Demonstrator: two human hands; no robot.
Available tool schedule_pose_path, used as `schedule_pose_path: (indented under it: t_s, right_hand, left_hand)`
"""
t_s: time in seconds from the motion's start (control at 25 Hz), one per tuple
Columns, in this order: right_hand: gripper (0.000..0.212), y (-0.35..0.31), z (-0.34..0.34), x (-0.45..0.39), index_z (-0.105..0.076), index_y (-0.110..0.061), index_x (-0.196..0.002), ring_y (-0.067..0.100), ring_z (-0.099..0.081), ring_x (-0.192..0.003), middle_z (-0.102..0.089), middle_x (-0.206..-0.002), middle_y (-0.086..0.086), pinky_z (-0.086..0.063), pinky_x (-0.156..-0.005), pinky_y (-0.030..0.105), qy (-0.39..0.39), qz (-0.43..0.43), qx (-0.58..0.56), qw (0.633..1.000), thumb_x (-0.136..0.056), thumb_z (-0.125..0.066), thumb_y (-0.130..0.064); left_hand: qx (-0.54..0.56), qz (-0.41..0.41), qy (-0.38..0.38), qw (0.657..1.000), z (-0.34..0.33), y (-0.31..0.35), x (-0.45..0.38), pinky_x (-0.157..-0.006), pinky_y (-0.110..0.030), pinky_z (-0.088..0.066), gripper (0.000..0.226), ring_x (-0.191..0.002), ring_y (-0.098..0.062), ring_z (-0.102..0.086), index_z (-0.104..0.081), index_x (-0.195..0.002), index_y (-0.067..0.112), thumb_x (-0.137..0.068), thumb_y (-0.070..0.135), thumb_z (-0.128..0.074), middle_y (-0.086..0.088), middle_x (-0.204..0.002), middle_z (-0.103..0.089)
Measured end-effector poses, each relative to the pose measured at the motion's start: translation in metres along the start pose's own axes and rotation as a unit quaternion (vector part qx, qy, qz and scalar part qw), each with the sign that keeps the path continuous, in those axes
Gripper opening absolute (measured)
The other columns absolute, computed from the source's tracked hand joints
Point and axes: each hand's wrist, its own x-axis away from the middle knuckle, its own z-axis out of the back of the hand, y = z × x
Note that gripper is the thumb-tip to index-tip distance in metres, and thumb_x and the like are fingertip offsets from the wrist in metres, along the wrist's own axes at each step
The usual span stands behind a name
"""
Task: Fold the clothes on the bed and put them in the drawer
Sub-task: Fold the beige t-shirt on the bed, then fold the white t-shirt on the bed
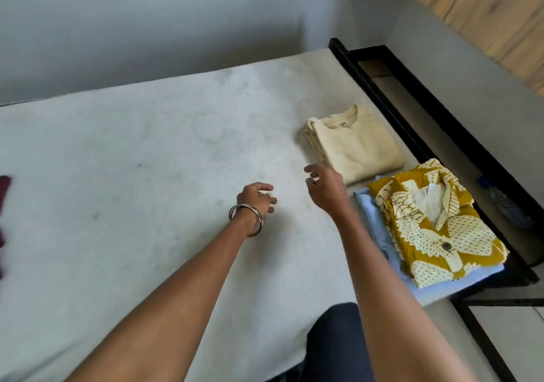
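A folded cream T-shirt (354, 144) lies on the bed (147, 161) near its right edge. In front of it a folded yellow patterned shirt (435, 222) sits on top of a folded light blue garment (371, 219). My right hand (323, 189) hovers just left of the cream T-shirt's near corner, fingers loosely spread, holding nothing. Over bare mattress to its left is my left hand (257, 197), with bangles on the wrist, fingers loosely curled and empty. A dark red garment (4, 205) shows at the left frame edge.
A black bed frame (412, 116) runs along the mattress's right side, with an open recess (459, 158) beyond it. A plastic bottle (504, 205) lies in that recess. A grey wall stands behind the bed and wood panelling (485, 13) at top right. My dark trouser knee (332, 340) is at the near edge.
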Motion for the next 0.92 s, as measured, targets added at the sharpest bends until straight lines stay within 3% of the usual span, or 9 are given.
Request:
schedule_pose_path:
  t_s: [0.12,0.24,0.44,0.56,0.68,0.72,0.8,0.84,0.92]
  right_hand:
    - [0.056,-0.057,-0.031,0.048,-0.056,-0.018,-0.127,0.033,-0.065,-0.091,-0.067,-0.083,0.0,-0.053,-0.08,0.042,-0.014,0.015,-0.167,0.986,-0.077,-0.04,0.004]
    - [0.057,-0.128,-0.068,0.093,-0.054,-0.016,-0.127,0.032,-0.067,-0.086,-0.064,-0.079,0.002,-0.059,-0.076,0.046,-0.065,0.043,-0.235,0.969,-0.078,-0.038,0.01]
    - [0.05,-0.228,-0.137,0.16,-0.057,-0.011,-0.124,0.026,-0.069,-0.08,-0.065,-0.081,0.006,-0.061,-0.071,0.043,-0.157,0.122,-0.225,0.954,-0.082,-0.039,0.009]
    - [0.045,-0.281,-0.185,0.197,-0.058,-0.009,-0.124,0.025,-0.07,-0.081,-0.066,-0.084,0.008,-0.061,-0.071,0.041,-0.217,0.164,-0.209,0.939,-0.086,-0.041,0.01]
    - [0.039,-0.317,-0.229,0.226,-0.058,-0.01,-0.124,0.018,-0.07,-0.076,-0.067,-0.084,0.006,-0.061,-0.069,0.036,-0.272,0.192,-0.186,0.925,-0.09,-0.046,0.006]
    - [0.035,-0.324,-0.24,0.234,-0.059,-0.011,-0.123,0.016,-0.069,-0.074,-0.067,-0.083,0.005,-0.061,-0.068,0.034,-0.284,0.2,-0.181,0.92,-0.092,-0.049,0.003]
    - [0.028,-0.342,-0.264,0.249,-0.059,-0.012,-0.122,0.017,-0.069,-0.075,-0.068,-0.083,0.008,-0.061,-0.068,0.034,-0.309,0.215,-0.171,0.911,-0.096,-0.054,-0.004]
    - [0.027,-0.351,-0.274,0.256,-0.059,-0.013,-0.122,0.017,-0.069,-0.075,-0.069,-0.083,0.01,-0.06,-0.068,0.033,-0.318,0.221,-0.165,0.907,-0.097,-0.054,-0.006]
    - [0.025,-0.366,-0.29,0.268,-0.059,-0.014,-0.121,0.007,-0.067,-0.068,-0.07,-0.083,0.012,-0.059,-0.065,0.026,-0.333,0.234,-0.163,0.899,-0.097,-0.054,-0.007]
  left_hand:
    - [-0.024,-0.03,0.035,0.999,0.072,-0.024,0.038,-0.041,-0.011,-0.04,0.029,-0.057,-0.017,-0.062,-0.069,-0.103,0.011,-0.09,-0.001,-0.046,-0.011,-0.085,-0.072]
    - [-0.035,-0.057,0.083,0.994,0.155,-0.064,0.078,-0.047,-0.011,-0.046,0.028,-0.056,-0.019,-0.063,-0.07,-0.101,0.005,-0.09,-0.003,-0.045,-0.012,-0.078,-0.07]
    - [-0.023,-0.051,0.186,0.981,0.286,-0.129,0.134,-0.051,-0.011,-0.048,0.029,-0.057,-0.019,-0.064,-0.07,-0.094,0.01,-0.091,-0.004,-0.045,-0.011,-0.076,-0.07]
    - [-0.011,-0.038,0.257,0.966,0.361,-0.168,0.162,-0.056,-0.02,-0.051,0.027,-0.056,-0.019,-0.062,-0.069,-0.092,0.008,-0.091,-0.005,-0.045,-0.014,-0.076,-0.07]
    - [-0.044,-0.026,0.334,0.941,0.426,-0.201,0.186,-0.072,-0.029,-0.055,0.027,-0.072,-0.023,-0.066,-0.072,-0.095,0.006,-0.087,-0.004,-0.048,-0.012,-0.082,-0.072]
    - [-0.091,-0.034,0.381,0.919,0.442,-0.209,0.194,-0.076,-0.034,-0.054,0.027,-0.082,-0.027,-0.066,-0.072,-0.095,0.01,-0.084,-0.003,-0.052,-0.011,-0.087,-0.073]
    - [-0.241,-0.035,0.505,0.828,0.477,-0.226,0.213,-0.077,-0.045,-0.048,0.03,-0.098,-0.036,-0.058,-0.07,-0.103,0.016,-0.078,0.001,-0.064,-0.012,-0.104,-0.067]
    - [-0.302,-0.014,0.56,0.772,0.495,-0.234,0.221,-0.077,-0.047,-0.044,0.039,-0.104,-0.039,-0.053,-0.066,-0.111,0.017,-0.074,0.007,-0.07,-0.014,-0.115,-0.061]
    - [-0.341,0.054,0.628,0.698,0.53,-0.247,0.232,-0.083,-0.049,-0.039,0.065,-0.114,-0.038,-0.046,-0.05,-0.131,0.018,-0.072,0.024,-0.076,-0.014,-0.136,-0.046]
